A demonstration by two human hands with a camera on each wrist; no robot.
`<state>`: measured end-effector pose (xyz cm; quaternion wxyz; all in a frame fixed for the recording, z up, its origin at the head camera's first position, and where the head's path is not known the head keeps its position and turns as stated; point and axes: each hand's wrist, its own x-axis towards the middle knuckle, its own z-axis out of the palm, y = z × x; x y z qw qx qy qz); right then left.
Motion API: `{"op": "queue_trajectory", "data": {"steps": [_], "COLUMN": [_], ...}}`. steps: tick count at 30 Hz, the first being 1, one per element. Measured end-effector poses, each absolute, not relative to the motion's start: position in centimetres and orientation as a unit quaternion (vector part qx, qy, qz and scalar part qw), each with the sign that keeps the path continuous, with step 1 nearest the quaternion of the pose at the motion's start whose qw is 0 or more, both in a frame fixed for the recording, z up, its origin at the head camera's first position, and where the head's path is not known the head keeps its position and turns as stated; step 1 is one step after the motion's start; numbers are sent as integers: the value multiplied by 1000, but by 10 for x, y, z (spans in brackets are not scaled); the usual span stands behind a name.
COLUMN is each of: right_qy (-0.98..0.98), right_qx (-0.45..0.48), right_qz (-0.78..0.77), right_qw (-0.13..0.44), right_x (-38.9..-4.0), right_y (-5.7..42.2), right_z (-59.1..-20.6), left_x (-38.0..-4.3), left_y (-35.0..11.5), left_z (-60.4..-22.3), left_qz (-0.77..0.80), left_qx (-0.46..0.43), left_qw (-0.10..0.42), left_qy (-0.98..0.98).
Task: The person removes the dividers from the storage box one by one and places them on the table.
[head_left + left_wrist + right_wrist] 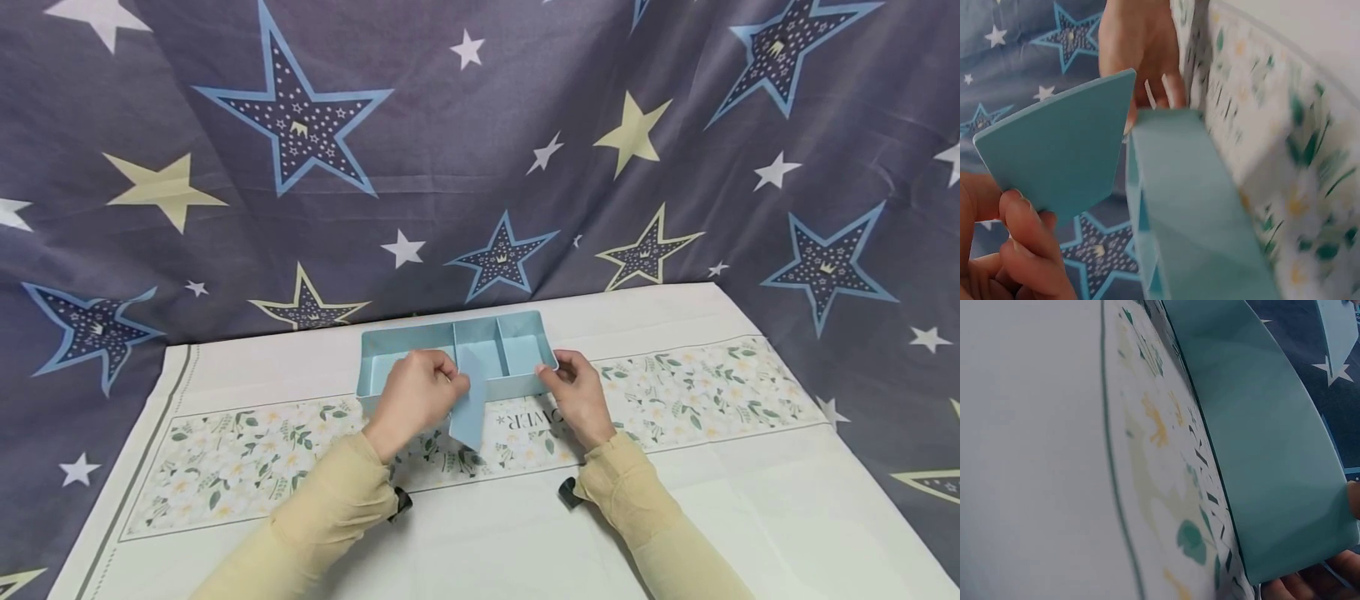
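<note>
A light blue oblong box (517,387) stands on the table, its inside split by two upright walls into three compartments. Between thumb and fingers my left hand (415,398) pinches a flat blue divider panel (470,414) by its edge, holding it tilted in front of the box's near wall. The left wrist view shows the panel (1063,147) apart from the box (1194,200). My right hand (583,403) grips the box's right end, thumb at the rim. In the right wrist view, its fingers (1310,584) reach beneath that end.
A white cloth (712,500) with a floral band (697,392) covers the table. Behind hangs a dark curtain (450,150) printed with stars, close to the box's far side. Black straps (567,493) show at both wrists.
</note>
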<state>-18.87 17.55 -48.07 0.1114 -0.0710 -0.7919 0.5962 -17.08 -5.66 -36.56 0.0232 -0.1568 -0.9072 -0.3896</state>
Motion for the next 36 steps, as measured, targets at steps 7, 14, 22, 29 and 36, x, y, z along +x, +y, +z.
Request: {"op": "queue_trajectory", "data": {"steps": [7,14,22,29,36], "right_qy": [-790,-798,-802,-787,-796], "right_qx": [-57,-61,-63,-65,-66], "right_qz": [595,581,578,603,591], "right_qw": [135,146,141,115,117], "right_x": [-199,-210,-206,-185,-186], "right_y": [181,186,184,173,174], "right_z": [-502,-521,-515,-473,-476], "left_x": [-155,-147,-140,-140,-143], "left_y": [-48,-38,-30,-23,-15], "left_z": [-384,-405,-427,-441,-450], "left_qz": [-438,-466,-487,-520,-543], "left_qx": [-147,-136,-139,-115,-111], "left_qw": [-52,-113,-143,-184,-201], "left_qy": [-885,-867,-851,-826,-808]}}
